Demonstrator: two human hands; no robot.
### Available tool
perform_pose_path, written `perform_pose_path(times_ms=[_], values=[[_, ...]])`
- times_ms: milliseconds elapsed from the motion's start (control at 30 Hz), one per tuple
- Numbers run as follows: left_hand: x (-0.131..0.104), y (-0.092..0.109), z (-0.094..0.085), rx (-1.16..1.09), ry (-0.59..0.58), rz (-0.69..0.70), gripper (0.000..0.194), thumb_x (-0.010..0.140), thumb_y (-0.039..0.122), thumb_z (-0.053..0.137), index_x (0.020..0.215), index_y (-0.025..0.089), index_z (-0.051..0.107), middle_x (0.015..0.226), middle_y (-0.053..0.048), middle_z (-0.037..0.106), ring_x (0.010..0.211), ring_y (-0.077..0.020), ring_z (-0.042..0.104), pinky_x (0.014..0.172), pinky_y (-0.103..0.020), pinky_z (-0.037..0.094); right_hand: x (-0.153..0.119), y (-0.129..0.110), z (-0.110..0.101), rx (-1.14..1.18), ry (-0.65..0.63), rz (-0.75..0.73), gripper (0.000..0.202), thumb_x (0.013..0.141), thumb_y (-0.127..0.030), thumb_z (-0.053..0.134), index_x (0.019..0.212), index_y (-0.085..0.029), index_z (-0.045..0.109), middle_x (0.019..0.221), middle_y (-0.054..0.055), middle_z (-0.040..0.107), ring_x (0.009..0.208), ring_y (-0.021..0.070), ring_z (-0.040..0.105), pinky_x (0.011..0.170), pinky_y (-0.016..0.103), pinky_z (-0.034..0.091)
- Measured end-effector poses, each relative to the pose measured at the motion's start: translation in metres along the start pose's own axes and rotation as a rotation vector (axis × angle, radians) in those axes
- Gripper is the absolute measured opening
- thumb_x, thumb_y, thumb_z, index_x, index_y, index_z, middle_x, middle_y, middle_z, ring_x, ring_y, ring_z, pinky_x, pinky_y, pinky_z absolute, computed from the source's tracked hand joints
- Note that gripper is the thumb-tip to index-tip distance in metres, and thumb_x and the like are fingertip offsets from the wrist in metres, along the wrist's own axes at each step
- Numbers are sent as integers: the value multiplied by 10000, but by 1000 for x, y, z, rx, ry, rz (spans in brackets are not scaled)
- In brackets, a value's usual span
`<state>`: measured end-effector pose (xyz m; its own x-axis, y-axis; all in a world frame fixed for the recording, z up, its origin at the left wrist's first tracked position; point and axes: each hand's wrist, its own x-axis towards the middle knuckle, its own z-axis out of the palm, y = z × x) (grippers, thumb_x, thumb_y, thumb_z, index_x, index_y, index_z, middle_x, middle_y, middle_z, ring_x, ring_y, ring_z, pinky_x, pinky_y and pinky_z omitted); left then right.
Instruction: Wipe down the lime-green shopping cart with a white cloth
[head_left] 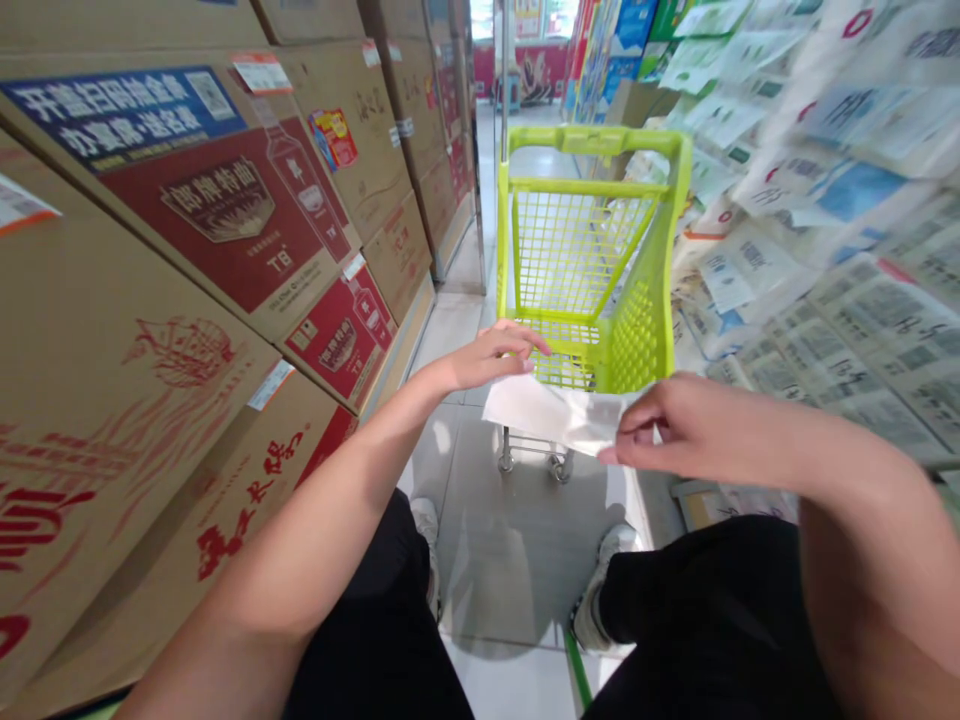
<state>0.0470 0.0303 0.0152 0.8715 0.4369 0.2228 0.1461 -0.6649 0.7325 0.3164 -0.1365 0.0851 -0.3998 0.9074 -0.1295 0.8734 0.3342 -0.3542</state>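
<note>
Between my hands, above the floor, is a thin white sheet (555,412), like paper or a thin bag; which one I cannot tell. My right hand (660,425) pinches its right end between thumb and fingers. At the upper left edge of the sheet is my left hand (506,352), palm down, fingers loosely stretched out; the thumb tip is at or against the edge. Just beyond both hands stands a lime-green shopping cart (600,190) with a mesh basket, partly hidden at the bottom by the sheet.
Stacked cardboard cartons (247,200) with price tags line the left side. Packaged goods in clear plastic (780,200) fill the right side, close to the cart. My shoes (615,550) stand on the tiled floor (480,540). A green strip (576,665) lies near the right foot.
</note>
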Motion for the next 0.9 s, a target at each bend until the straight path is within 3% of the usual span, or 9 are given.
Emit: perform_pose_path(times_ms=[67, 167, 233, 333, 433, 500, 633, 767, 900], values=[[0, 4, 5, 95, -32, -25, 361, 920, 430, 640, 647, 195, 623, 1361, -44, 726, 1348, -289, 501, 1206, -555, 274, 23, 0, 7, -33, 94, -11, 553, 1009, -635, 503, 707, -216, 700, 606, 8, 610, 553, 142, 498, 571, 295, 387], [-3, 8, 9, 193, -95, -27, 361, 839, 419, 761, 601, 183, 630, 1449, -44, 672, 1440, -331, 421, 1223, -600, 224, 58, 7, 25, -101, 243, -37, 442, 1011, -569, 546, 1051, -194, 775, 983, 100, 764, 849, 221, 673, 757, 335, 485], [-8, 11, 8, 227, -146, -11, 273, 803, 397, 809, 643, 202, 704, 1545, -38, 596, 1497, -353, 374, 1242, -622, 190, 73, 11, 37, -58, 106, -82, 531, 956, -609, 628, 1233, -172, 747, 1172, 144, 762, 1000, 263, 694, 847, 355, 509], [-15, 13, 4, 201, -131, 26, 226, 800, 366, 819, 671, 210, 719, 1562, -51, 562, 1494, -344, 421, 1260, -599, 226, 79, 13, 44, 53, -171, -64, 549, 984, -636, 570, 1140, -150, 770, 1006, 123, 790, 817, 226, 689, 750, 330, 500], [-19, 7, 0, 48, 4, 101, 228, 865, 392, 739, 756, 210, 658, 1473, -94, 601, 1421, -298, 519, 1233, -512, 359, 75, 10, 41, 57, -276, -30, 506, 1039, -572, 501, 1011, -144, 770, 846, 98, 773, 674, 189, 640, 653, 304, 444], [-17, -2, 1, 23, 199, 64, 199, 876, 413, 707, 944, 232, 657, 1480, -110, 576, 1459, -301, 475, 1251, -505, 355, 72, 4, 41, 16, -248, -41, 467, 1055, -537, 495, 1046, -153, 761, 887, 102, 781, 719, 194, 667, 671, 295, 435], [-7, -23, 25, 14, 690, -343, 522, 880, 407, 690, 1352, 246, 536, 1585, -133, 446, 1593, -339, 267, 1320, -549, 212, 77, -24, 52, -174, -49, -65, 472, 1098, -541, 416, 1240, -202, 712, 1018, 119, 797, 877, 247, 736, 727, 307, 446], [3, -31, 50, -437, 605, -431, 561, 889, 353, 623, 1410, 209, 473, 1450, -139, 585, 1421, -296, 533, 1203, -472, 437, 95, -59, 66, -379, -23, 38, 484, 1126, -450, 343, 1235, -151, 707, 1047, 189, 797, 950, 293, 765, 755, 333, 490], [3, -35, 44, -546, 538, -388, 701, 684, 211, 648, 1371, 170, 516, 1355, -140, 663, 1258, -282, 643, 1060, -420, 545, 109, -71, 75, -417, 58, 8, 523, 1134, -449, 304, 1280, -112, 676, 1034, 215, 791, 995, 296, 772, 791, 338, 520]])
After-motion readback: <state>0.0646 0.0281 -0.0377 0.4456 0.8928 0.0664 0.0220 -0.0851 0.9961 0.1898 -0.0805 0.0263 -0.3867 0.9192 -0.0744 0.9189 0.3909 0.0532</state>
